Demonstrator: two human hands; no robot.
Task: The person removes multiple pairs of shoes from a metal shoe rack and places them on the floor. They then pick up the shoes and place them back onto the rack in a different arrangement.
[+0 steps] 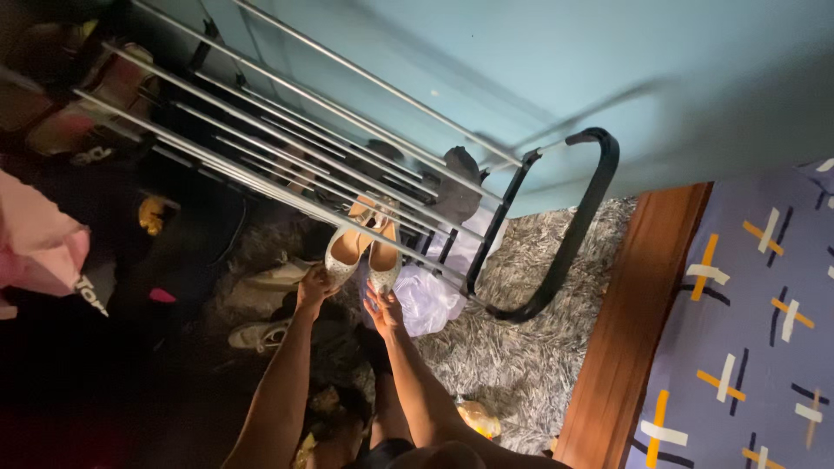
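Nearest the camera, two bare forearms reach forward over the shaggy grey rug (521, 347). Left hand (314, 285) is closed round the toe of a glittery silver high-heeled shoe (341, 252); right hand (383, 310) pinches the toe of the matching shoe (383, 267), fingers curled under it. Both shoes sit side by side, toes toward the person, heels pointing in under the rails, at the front edge of a metal shoe rack (573, 226), apparently so the bars carry them level. Pale sneakers (261, 334) lie on the floor to the left, a white plastic bag (434, 300) just right of the shoes. Deeper on the rack, dark footwear, hard to make out. Bed with patterned purple cover (756, 330) on the right; teal wall (608, 69) behind.
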